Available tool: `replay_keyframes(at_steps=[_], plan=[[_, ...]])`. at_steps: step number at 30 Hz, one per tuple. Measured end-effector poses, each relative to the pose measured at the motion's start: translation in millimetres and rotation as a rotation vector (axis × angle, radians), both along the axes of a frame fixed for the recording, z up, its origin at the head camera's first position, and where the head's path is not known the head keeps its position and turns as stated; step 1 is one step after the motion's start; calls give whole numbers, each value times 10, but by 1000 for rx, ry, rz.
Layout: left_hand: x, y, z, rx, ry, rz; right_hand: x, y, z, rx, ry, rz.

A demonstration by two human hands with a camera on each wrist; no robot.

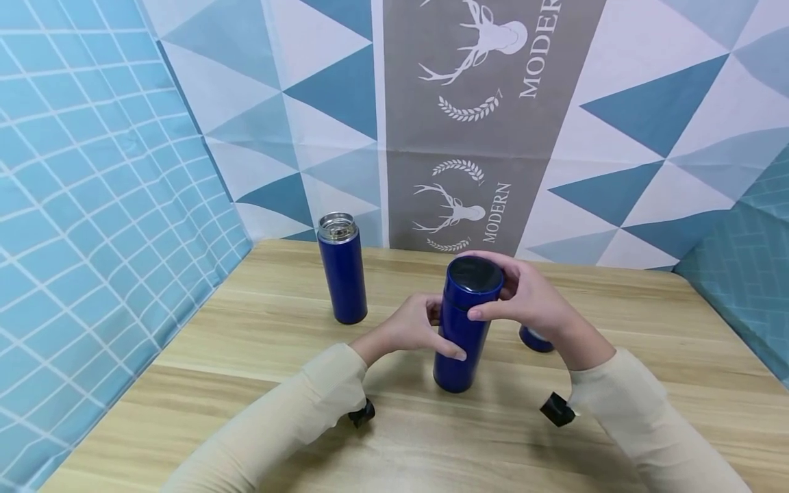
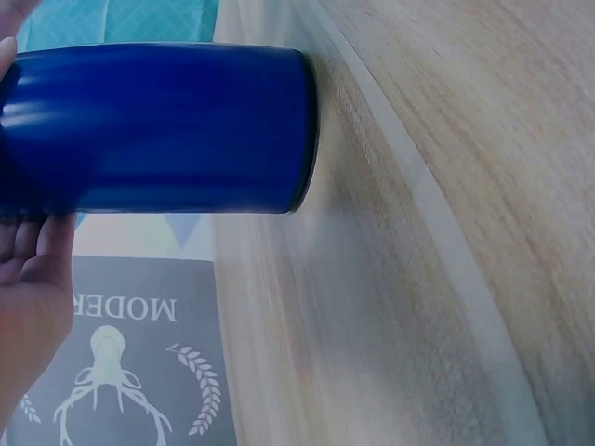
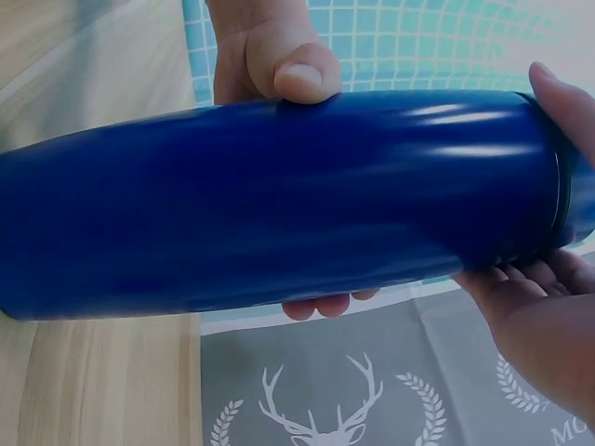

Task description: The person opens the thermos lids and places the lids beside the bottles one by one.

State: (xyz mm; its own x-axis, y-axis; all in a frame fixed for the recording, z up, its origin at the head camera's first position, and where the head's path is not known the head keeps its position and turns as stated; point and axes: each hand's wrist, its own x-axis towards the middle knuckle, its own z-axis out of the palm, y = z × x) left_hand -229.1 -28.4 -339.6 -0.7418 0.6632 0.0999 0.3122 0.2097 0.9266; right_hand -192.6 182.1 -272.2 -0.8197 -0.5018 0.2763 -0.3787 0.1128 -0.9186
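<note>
Both hands hold a glossy blue thermos flask (image 1: pixel 459 342) with a dark round lid top, near the middle of the table. Its body is gripped partway up by the left hand (image 1: pixel 419 325), thumb in front and fingers round the far side. The right hand (image 1: pixel 524 291) holds the lid end, its thumb near the seam below the lid. In the right wrist view the flask (image 3: pixel 279 204) lies across the picture, with the right hand (image 3: pixel 539 325) at the lid end. Whether the flask's base touches the table cannot be told.
A second blue flask (image 1: pixel 343 281), lidless with a silvery open mouth, stands upright at the back left of the wooden table (image 1: pixel 271 294). Behind the right wrist lies a blue cap (image 1: pixel 535 340), partly hidden. A patterned cloth wall (image 1: pixel 333 123) rises at the table's far edge.
</note>
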Motion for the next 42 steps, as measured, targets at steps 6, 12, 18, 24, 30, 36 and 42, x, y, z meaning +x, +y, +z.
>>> replay_keyframes(at_steps=[6,12,18,24,30,36,42], plan=[[7,-1,4,8,-5,-5,-73,42,1,10,1,70],[10,-16,14,8,2,-6,-162,73,21,24,-1,148],[10,-26,16,14,-3,-12,-240,95,15,34,1,224],[15,-31,1,10,-5,-12,-272,95,2,32,8,303],[23,-31,-17,4,4,-1,-317,101,-17,22,17,376],[20,-4,-13,9,11,-4,-381,131,-7,4,24,454],[21,-7,6,-1,11,-5,-408,136,10,3,7,475]])
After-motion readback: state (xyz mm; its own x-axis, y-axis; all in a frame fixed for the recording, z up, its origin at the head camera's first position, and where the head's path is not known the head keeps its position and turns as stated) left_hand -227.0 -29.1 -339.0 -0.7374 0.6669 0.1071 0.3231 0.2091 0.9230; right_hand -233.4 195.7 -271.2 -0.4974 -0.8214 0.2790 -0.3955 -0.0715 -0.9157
